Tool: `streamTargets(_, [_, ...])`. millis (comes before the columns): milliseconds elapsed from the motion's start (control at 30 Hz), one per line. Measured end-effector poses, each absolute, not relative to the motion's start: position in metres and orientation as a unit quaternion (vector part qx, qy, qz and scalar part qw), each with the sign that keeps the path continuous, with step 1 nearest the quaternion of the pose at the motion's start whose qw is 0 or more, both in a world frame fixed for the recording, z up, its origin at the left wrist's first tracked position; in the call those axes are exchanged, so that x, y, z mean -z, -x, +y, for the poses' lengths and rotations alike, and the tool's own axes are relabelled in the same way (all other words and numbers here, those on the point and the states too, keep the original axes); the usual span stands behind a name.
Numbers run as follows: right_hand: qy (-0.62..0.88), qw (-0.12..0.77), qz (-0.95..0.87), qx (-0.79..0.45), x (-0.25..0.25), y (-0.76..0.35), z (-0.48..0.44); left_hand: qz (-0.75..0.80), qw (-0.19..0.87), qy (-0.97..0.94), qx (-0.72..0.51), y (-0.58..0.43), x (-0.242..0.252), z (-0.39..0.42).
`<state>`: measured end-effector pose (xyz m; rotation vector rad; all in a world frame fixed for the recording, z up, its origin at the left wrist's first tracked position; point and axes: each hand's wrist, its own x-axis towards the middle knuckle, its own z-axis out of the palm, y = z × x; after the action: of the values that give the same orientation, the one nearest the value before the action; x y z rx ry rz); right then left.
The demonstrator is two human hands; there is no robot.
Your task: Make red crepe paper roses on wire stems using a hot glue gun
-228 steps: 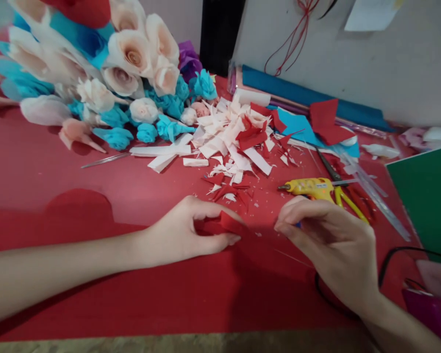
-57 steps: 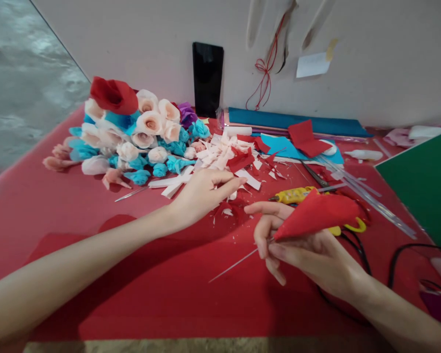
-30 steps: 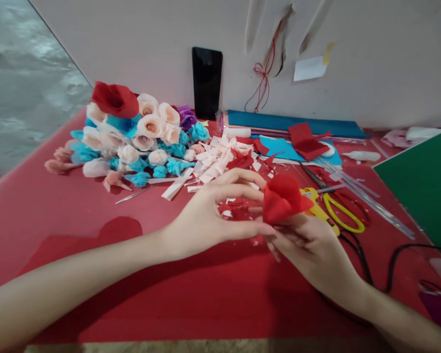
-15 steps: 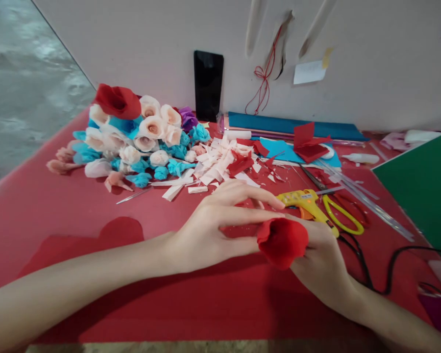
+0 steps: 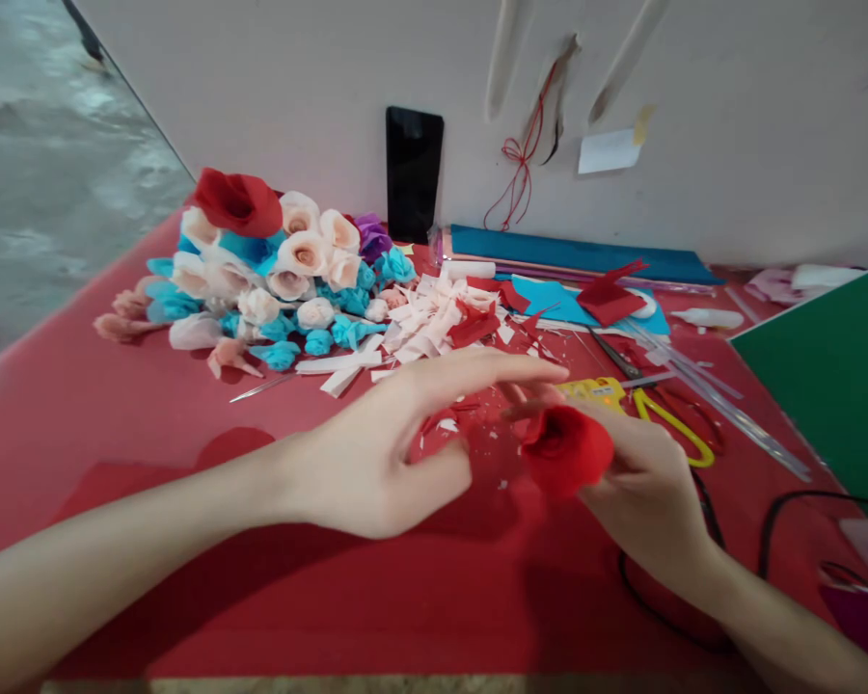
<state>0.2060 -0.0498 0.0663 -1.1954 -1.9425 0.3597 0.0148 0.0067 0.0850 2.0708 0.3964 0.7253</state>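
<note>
My right hand (image 5: 640, 482) grips a red paper flower (image 5: 568, 451) from below and behind, its cupped bloom facing me. Beside it on the left is my left hand (image 5: 397, 443), with thumb and fingers apart and nothing held between them; its fingertips reach above the flower. Just behind my right hand lies a yellow glue gun (image 5: 594, 391), partly hidden. A cut red paper piece (image 5: 235, 443) rests on the red table (image 5: 347, 617) behind my left forearm.
Paper flowers (image 5: 260, 280) pile up at the back left. Paper scraps (image 5: 430, 313) lie mid-table. Yellow-handled scissors (image 5: 672, 429), clear sticks (image 5: 738, 410) and a black cable (image 5: 781, 501) are on the right. A phone (image 5: 414, 173) leans on the wall.
My left thumb has come away from the flower and the left hand has opened. The flower, still in my right hand, has shifted slightly right and up.
</note>
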Motion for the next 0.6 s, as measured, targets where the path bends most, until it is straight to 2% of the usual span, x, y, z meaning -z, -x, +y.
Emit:
streamTargets(200, [0.48,0.393,-0.784,-0.035,-0.064,-0.206,-0.051,0.259,0.425,-0.821,-0.281,-0.014,-0.098,0.001])
streamTargets(600, [0.459,0.311,-0.826,0.104,-0.057,-0.21,-0.057,0.258,0.323,-0.862,-0.293,-0.02,-0.094,-0.004])
